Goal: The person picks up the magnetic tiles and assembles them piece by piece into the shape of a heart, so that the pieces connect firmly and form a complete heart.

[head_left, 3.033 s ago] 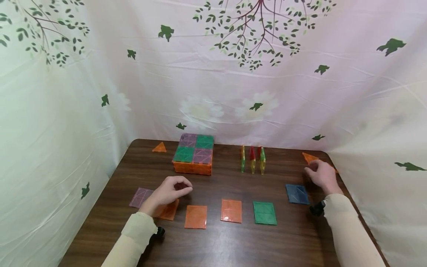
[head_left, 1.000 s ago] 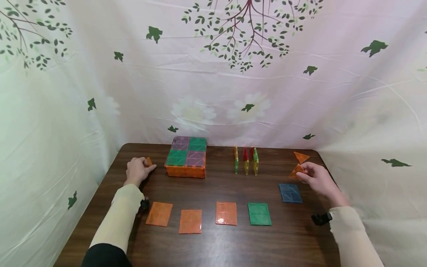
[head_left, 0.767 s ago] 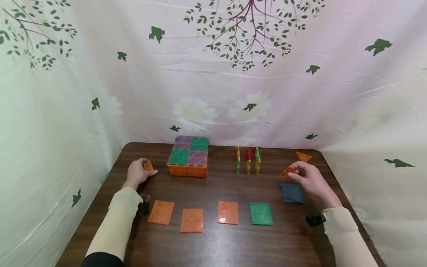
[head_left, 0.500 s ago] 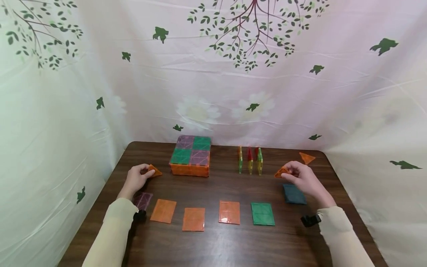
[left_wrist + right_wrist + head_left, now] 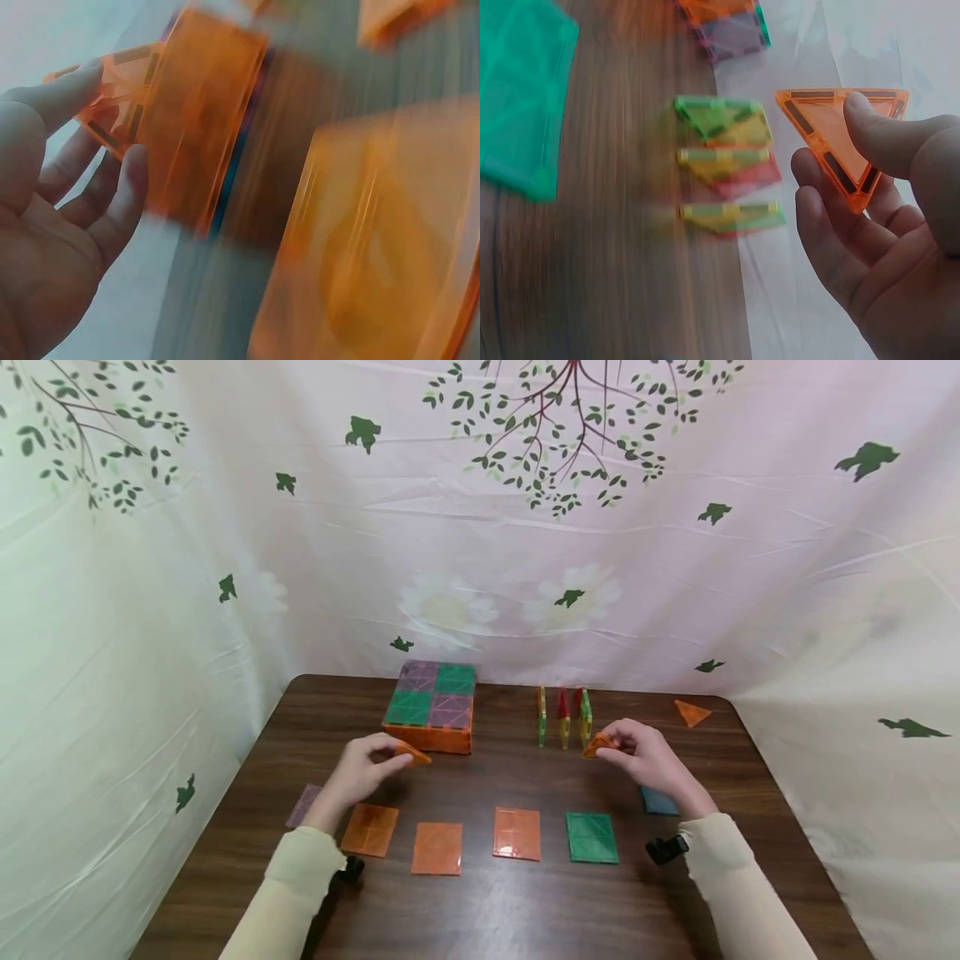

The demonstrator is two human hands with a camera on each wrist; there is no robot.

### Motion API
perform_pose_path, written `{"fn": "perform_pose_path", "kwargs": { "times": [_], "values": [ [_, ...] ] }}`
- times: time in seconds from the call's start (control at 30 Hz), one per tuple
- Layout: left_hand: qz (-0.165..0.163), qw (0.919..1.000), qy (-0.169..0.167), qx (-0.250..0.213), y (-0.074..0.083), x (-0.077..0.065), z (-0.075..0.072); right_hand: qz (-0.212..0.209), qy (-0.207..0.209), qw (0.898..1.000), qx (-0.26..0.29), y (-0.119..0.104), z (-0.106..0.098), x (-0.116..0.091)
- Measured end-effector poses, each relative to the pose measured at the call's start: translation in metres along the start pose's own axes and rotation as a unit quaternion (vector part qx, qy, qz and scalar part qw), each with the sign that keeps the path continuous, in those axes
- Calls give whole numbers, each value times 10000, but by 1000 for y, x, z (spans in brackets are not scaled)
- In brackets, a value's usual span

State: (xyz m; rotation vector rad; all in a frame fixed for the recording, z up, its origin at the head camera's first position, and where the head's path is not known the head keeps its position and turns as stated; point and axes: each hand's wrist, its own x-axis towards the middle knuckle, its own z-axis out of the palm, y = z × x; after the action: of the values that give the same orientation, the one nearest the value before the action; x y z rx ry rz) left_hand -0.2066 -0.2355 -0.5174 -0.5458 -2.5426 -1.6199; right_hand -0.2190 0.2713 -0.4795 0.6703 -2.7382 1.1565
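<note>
My left hand [image 5: 362, 771] pinches an orange triangular magnetic tile [image 5: 415, 754] just in front of a low block of tiles [image 5: 429, 738], which has orange sides and a purple-and-green top. In the left wrist view, thumb and fingers hold that triangle [image 5: 126, 90] over the block's blurred orange side. Further right, my right hand [image 5: 647, 763] grips a second orange triangular tile [image 5: 597, 745] near the standing tiles [image 5: 565, 720]. The right wrist view shows this triangle [image 5: 832, 124] between thumb and fingers, its dark edge magnets visible.
Flat square tiles lie along the front: purple [image 5: 303, 805], orange [image 5: 371, 830], orange [image 5: 437, 848], orange [image 5: 517, 833], green [image 5: 592, 837] and blue [image 5: 660, 801], partly behind the right wrist. One orange triangle [image 5: 692, 713] lies at the back right. A printed cloth [image 5: 510, 552] hangs behind the table.
My left hand has picked up the back-left triangle and moved right to the block. My right hand has taken one of the right-side triangles and carried it left, towards the standing tiles.
</note>
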Motion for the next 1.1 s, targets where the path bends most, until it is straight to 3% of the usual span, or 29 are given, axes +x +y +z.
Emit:
{"fn": "perform_pose_path", "kwargs": {
  "times": [0.07,0.2,0.33,0.47,0.7,1.1],
  "values": [
    [312,9988,-339,134,9,7,19,-71,-56,9999,73,-6,7,5],
    [362,9949,-941,63,24,23,56,-234,-172,9993,222,-19,22,15],
    [300,9932,-1122,54,31,37,87,-395,-356,9983,249,-33,36,26],
    [245,9934,-1123,41,31,45,109,-554,-693,9959,148,-45,50,36],
    [226,9945,-1021,-25,34,51,126,-704,-1077,9915,-199,-60,65,46],
    [508,9932,-999,304,30,53,134,-826,-1279,9866,-593,-68,75,49]
  ]
}}
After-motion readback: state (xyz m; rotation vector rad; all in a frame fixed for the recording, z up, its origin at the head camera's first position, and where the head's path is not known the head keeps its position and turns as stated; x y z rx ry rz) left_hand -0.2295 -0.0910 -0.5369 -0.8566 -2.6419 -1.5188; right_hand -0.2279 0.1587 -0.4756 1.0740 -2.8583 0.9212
